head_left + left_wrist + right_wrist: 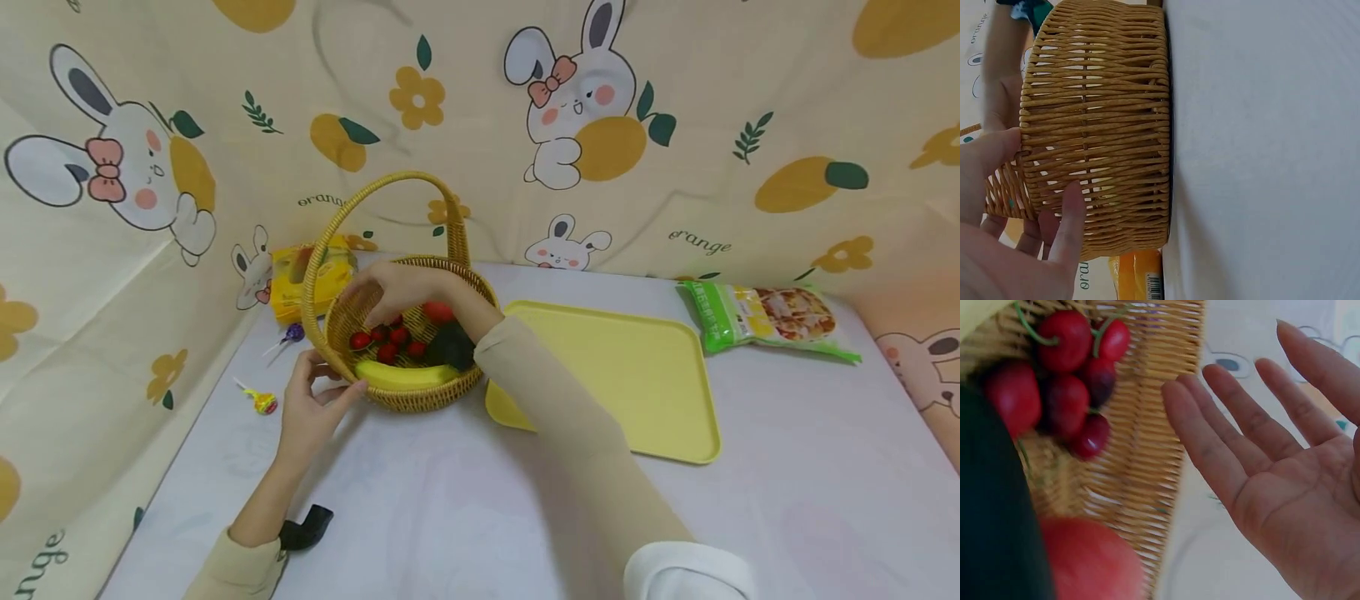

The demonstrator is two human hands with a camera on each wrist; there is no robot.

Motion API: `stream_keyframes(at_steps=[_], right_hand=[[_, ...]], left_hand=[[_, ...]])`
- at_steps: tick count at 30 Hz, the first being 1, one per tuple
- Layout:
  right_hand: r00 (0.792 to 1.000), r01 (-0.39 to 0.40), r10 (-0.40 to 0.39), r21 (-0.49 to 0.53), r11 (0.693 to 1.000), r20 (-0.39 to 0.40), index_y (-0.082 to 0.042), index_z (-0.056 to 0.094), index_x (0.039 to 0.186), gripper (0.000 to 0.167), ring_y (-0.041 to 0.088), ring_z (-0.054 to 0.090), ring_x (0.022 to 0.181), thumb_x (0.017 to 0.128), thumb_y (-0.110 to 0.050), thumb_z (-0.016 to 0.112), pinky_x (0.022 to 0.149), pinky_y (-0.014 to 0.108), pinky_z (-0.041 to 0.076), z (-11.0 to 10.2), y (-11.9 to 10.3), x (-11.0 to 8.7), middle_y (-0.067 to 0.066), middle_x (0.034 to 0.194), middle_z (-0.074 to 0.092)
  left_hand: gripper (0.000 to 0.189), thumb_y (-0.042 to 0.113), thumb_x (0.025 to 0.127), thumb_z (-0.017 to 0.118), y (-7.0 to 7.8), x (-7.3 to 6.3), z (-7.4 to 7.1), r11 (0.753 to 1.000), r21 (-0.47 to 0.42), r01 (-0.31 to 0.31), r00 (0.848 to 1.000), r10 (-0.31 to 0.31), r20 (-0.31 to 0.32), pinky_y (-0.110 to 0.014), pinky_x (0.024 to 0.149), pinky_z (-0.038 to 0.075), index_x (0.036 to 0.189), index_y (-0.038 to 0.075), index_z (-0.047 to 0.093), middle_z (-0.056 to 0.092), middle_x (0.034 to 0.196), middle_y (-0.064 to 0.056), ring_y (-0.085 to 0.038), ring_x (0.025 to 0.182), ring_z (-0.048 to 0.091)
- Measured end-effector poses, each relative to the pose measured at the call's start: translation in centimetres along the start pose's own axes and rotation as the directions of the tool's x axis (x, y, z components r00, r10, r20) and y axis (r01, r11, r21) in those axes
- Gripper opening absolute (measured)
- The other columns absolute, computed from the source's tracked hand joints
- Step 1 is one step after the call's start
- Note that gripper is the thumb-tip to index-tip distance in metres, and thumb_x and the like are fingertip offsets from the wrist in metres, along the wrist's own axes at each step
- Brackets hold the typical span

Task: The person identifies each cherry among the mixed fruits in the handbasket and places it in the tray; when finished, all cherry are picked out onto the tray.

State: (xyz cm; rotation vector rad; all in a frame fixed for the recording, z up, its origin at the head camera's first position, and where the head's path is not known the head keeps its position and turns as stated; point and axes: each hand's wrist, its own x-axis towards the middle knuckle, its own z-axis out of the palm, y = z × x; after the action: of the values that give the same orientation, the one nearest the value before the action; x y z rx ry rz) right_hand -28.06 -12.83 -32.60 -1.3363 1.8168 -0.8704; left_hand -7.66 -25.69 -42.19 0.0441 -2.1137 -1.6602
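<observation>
A wicker basket [423, 403] with a tall arched handle stands on the table. My left hand [311, 414] grips its left side at the foot of the handle, thumb at the rim and fingers against the outer weave [1104, 131]. Over the basket's far left part hovers my right hand [401, 290], palm down; the right wrist view shows its fingers [1207, 437] spread with nothing in them. Inside lie several red cherries [1067, 403], a yellow banana [405, 376], a dark green item [450, 346] partly hidden by my sleeve, and a round pinkish-red fruit [1091, 559].
Right of the basket lies a yellow tray [645, 375], partly under my right forearm. A green-and-white food packet [772, 318] is at the far right. A yellow box [330, 279] stands behind the basket, with purple [294, 332] and yellow [262, 402] lollipops to the left.
</observation>
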Motion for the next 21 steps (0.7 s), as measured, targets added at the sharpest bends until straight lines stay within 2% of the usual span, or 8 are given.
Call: stream_keyframes(at_steps=[2, 5, 8, 10, 12, 17, 21], right_hand=[[1.000, -0.020, 0.018, 0.055, 0.998, 0.023, -0.002, 0.054, 0.139, 0.052, 0.028, 0.066, 0.092, 0.090, -0.004, 0.070, 0.083, 0.036, 0.060, 0.4, 0.7, 1.1, 0.018, 0.132, 0.059], [0.999, -0.030, 0.026, 0.113, 0.993, 0.039, -0.001, 0.054, 0.139, 0.052, 0.027, 0.066, 0.097, 0.090, -0.001, 0.070, 0.088, 0.041, 0.059, 0.8, 1.5, 2.0, 0.021, 0.137, 0.055], [0.998, -0.054, 0.047, 0.161, 0.985, 0.045, 0.000, 0.054, 0.139, 0.050, 0.032, 0.063, 0.108, 0.090, 0.001, 0.068, 0.091, 0.046, 0.058, 1.0, 2.0, 2.4, 0.023, 0.138, 0.054], [0.997, -0.069, 0.061, 0.182, 0.981, 0.049, 0.000, 0.054, 0.139, 0.050, 0.032, 0.062, 0.112, 0.090, 0.002, 0.068, 0.093, 0.046, 0.058, 1.2, 2.3, 2.7, 0.023, 0.139, 0.054], [0.995, -0.088, 0.078, 0.186, 0.979, 0.062, -0.001, 0.055, 0.139, 0.051, 0.029, 0.062, 0.113, 0.090, 0.002, 0.068, 0.095, 0.046, 0.057, 1.3, 2.3, 2.9, 0.021, 0.138, 0.055], [0.989, -0.118, 0.105, 0.128, 0.985, 0.102, -0.003, 0.055, 0.140, 0.054, 0.018, 0.061, 0.099, 0.089, -0.001, 0.071, 0.090, 0.041, 0.059, 1.8, 2.2, 3.5, 0.017, 0.134, 0.058], [0.982, -0.150, 0.130, 0.146, 0.978, 0.140, -0.001, 0.055, 0.139, 0.053, 0.020, 0.062, 0.094, 0.088, 0.001, 0.071, 0.091, 0.039, 0.059, 2.3, 2.5, 4.0, 0.020, 0.133, 0.057]], left_hand=[[0.050, -0.015, 0.082, 0.073, 0.8, -0.1, 0.0, 1.000, 0.004, 0.007, 1.000, -0.007, -0.002, -0.016, 0.073, 0.059, 0.124, -0.013, 0.045, 0.049, 0.116, -0.025, -0.018, 0.097, 0.050], [0.051, -0.016, 0.082, 0.072, 1.0, -0.2, 0.0, 1.000, 0.007, 0.022, 1.000, -0.022, -0.005, -0.017, 0.074, 0.060, 0.125, -0.013, 0.045, 0.048, 0.117, -0.027, -0.018, 0.098, 0.049], [0.054, -0.012, 0.082, 0.074, -0.3, -0.2, -0.1, 1.000, 0.002, 0.024, 1.000, -0.024, -0.005, -0.019, 0.075, 0.060, 0.129, -0.010, 0.046, 0.050, 0.119, -0.020, -0.018, 0.102, 0.049], [0.055, -0.010, 0.083, 0.075, -0.7, -0.2, -0.2, 1.000, -0.004, 0.020, 1.000, -0.020, -0.012, -0.020, 0.075, 0.061, 0.129, -0.009, 0.047, 0.051, 0.117, -0.016, -0.018, 0.103, 0.049], [0.053, -0.009, 0.083, 0.076, -0.8, -0.2, -0.2, 1.000, -0.008, 0.011, 1.000, -0.011, -0.020, -0.021, 0.075, 0.061, 0.129, -0.009, 0.048, 0.051, 0.116, -0.014, -0.019, 0.103, 0.050], [0.051, -0.010, 0.082, 0.076, -0.7, -0.1, -0.3, 1.000, -0.018, -0.002, 0.999, 0.002, -0.038, -0.021, 0.073, 0.062, 0.126, -0.008, 0.052, 0.053, 0.118, -0.017, -0.020, 0.101, 0.053], [0.052, -0.008, 0.080, 0.078, -0.9, -0.2, -0.4, 1.000, 0.006, 0.000, 0.999, 0.000, -0.048, -0.021, 0.072, 0.062, 0.127, -0.006, 0.054, 0.056, 0.118, -0.019, -0.019, 0.101, 0.056]])
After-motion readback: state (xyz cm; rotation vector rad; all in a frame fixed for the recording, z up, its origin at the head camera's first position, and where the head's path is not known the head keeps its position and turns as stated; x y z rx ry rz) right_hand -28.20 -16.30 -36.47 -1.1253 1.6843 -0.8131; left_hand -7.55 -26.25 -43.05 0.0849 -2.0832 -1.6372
